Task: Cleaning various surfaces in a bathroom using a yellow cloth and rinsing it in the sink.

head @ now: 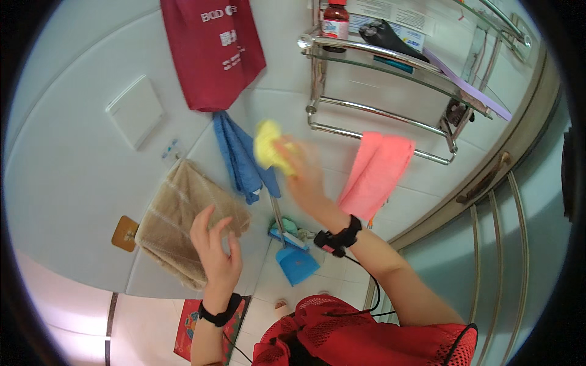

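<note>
My right hand (300,171) is closed around a bunched yellow cloth (268,142), and both are blurred. The cloth appears in front of the white tiled wall, right of a blue towel (236,153) that hangs in the corner. Lower down on the left, my left hand (217,249) holds nothing, with its fingers apart and slightly curled. Behind that hand hangs a beige towel (169,219); I cannot tell whether the fingers touch it. A dark red cloth bag (215,55) bearing white writing hangs above the blue towel.
A chrome and glass shelf (375,130) on the right wall carries a brown bottle (335,25), a black tube (389,39) and a pink towel (377,171). On the floor stands a blue dustpan (296,265). A door with metal bars (519,228) borders the right, and a red mat (187,325) lies below.
</note>
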{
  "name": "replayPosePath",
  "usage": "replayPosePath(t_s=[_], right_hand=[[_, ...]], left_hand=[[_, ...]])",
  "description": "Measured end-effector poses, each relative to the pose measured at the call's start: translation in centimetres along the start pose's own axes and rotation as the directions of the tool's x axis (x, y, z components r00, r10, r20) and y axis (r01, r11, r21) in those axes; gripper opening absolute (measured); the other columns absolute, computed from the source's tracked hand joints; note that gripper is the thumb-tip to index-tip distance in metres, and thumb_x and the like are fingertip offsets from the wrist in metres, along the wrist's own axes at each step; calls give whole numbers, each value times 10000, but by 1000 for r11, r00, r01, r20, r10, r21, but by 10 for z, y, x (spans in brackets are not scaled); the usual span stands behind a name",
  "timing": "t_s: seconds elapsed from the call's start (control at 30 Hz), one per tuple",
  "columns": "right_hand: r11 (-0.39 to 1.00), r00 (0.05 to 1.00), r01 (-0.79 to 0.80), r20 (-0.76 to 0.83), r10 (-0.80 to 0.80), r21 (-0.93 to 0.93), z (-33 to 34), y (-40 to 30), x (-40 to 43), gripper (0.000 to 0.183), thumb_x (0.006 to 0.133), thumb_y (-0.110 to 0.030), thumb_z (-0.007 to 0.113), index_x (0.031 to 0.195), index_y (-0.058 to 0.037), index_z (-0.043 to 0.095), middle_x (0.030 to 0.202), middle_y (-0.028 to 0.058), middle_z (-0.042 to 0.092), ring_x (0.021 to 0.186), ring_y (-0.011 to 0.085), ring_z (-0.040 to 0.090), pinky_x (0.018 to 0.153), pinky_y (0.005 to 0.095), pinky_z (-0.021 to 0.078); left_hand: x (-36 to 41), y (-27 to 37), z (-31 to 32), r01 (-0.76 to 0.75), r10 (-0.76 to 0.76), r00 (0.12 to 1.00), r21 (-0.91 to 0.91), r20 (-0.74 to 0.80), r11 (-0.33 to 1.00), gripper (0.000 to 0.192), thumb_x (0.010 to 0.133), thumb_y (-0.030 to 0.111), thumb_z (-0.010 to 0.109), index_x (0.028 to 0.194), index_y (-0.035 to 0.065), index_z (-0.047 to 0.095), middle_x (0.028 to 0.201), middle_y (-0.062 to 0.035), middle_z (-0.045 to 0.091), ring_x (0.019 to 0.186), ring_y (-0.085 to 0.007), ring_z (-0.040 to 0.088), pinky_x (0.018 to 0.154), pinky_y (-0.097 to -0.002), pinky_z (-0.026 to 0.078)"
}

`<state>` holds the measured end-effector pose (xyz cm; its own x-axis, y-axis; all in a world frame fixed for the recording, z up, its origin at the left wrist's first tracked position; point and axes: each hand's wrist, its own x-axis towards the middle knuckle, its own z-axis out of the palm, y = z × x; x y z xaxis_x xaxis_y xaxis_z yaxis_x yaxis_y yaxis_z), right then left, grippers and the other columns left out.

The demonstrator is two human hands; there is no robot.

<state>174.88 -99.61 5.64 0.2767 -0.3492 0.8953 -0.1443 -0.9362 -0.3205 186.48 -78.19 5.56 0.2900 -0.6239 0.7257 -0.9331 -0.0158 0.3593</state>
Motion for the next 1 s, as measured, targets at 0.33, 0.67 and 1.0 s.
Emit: replayPosePath(t_s=[0.33, 0.67, 1.0], right_hand=[[699, 943, -64, 185, 275, -712, -100, 40, 9, 583, 695, 61, 612, 1270, -5, 547, 1170, 140, 554, 1060, 337, 497, 905, 435, 442], [554, 978, -163, -61, 198, -816, -303, 44, -38, 625, 715, 97, 577, 1322, -45, 534, 1295, 138, 545, 1032, 353, 509, 933, 408, 433], [745, 971, -184, -1, 239, -641, -197, 56, -27, 689, 667, 125, 569, 1325, -80, 543, 1233, 125, 576, 1026, 337, 545, 900, 403, 491]], left_hand=[[67, 82, 115, -329, 374, 920, -289, 114, 899, 289, 765, -36, 591, 1035, 64, 610, 1310, -123, 514, 1280, -342, 408, 1058, -473, 276], [133, 191, 214, -603, 649, 761, -393, -23, 694, 462, 824, 96, 627, 1275, 73, 533, 1358, -100, 513, 1299, -320, 439, 1108, -523, 272], [159, 98, 212, -571, 598, 786, -186, 159, 800, 456, 834, 47, 511, 1290, 38, 524, 1132, -119, 607, 1125, -271, 556, 1103, -467, 327]])
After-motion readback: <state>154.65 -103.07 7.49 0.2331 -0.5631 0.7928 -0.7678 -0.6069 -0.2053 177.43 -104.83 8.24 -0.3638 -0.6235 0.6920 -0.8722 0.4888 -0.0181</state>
